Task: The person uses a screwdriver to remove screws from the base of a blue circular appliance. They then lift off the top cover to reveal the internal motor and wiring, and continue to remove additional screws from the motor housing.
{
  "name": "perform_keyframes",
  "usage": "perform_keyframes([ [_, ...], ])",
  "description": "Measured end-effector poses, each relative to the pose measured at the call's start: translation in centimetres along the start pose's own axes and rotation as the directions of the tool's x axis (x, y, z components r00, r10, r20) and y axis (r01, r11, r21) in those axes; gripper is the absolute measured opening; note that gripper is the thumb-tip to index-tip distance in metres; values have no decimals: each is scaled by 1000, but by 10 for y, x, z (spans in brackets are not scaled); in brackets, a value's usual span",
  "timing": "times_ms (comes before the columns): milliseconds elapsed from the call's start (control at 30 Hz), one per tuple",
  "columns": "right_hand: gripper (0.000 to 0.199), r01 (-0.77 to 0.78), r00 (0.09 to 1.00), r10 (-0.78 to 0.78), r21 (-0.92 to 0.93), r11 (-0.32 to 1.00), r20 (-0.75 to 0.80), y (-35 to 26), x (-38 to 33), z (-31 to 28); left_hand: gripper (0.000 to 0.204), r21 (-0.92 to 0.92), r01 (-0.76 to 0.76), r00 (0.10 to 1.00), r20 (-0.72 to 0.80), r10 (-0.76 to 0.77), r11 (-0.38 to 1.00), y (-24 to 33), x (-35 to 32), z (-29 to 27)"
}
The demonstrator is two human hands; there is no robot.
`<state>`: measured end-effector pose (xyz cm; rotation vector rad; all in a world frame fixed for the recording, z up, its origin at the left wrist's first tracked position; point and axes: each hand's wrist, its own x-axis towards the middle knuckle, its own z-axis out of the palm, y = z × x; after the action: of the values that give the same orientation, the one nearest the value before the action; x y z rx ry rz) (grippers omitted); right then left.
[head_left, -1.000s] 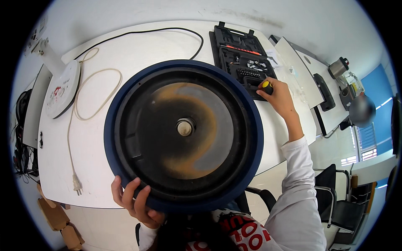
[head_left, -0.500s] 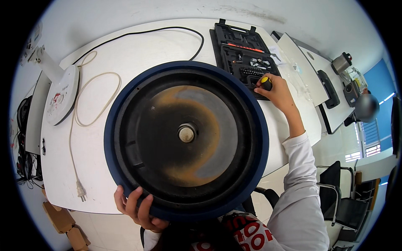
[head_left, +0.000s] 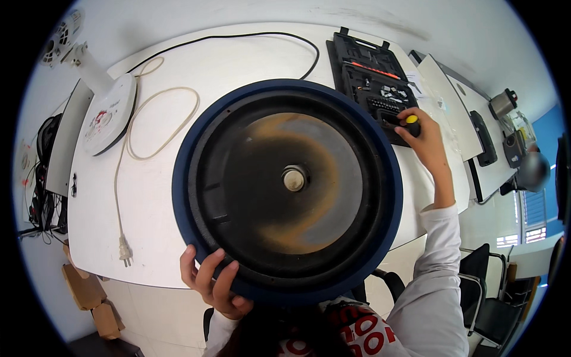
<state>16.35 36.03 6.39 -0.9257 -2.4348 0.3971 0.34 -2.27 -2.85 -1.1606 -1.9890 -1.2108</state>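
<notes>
A large round appliance body with a dark blue rim takes up the middle of the head view, tipped up in front of me at the table's near edge. Inside it lies a grey, brown-scorched metal plate with a pale round button at its centre. My left hand grips the lower left of the rim, fingers curled over the edge. On the far right, my right hand is closed around a screwdriver with a black handle and yellow end. It is over the near corner of an open black tool case; the screwdriver's tip is hidden.
On the white table, a pale cord with a plug and a black cable lie loose. A white fan base stands at the left. Chairs and another person are at the right.
The whole view has shifted, so the table and its things appear farther right. My right hand still holds the screwdriver at the case, its handle tilted a little differently. My left hand keeps its grip.
</notes>
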Motion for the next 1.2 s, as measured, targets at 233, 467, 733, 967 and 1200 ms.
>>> perform_keyframes([
  [233,22,100,971,-168,353,930,168,-100,-43,-45,47,-43,-39,999,23,40,998,0,6,0],
  [467,35,363,612,-468,299,883,637,-164,-96,-41,49,-161,-61,996,-69,50,985,-3,11,7],
  [733,48,487,741,-489,133,863,460,-169,-88,-22,45,-166,-20,999,-33,14,986,1,13,4],
  [967,73,542,709,-488,51,839,509,-169,-75,1,42,-185,-32,999,-41,25,982,1,13,5],
  [1200,86,479,716,-390,-2,878,579,-176,-76,4,42,-170,-39,998,-62,28,985,0,12,5],
])
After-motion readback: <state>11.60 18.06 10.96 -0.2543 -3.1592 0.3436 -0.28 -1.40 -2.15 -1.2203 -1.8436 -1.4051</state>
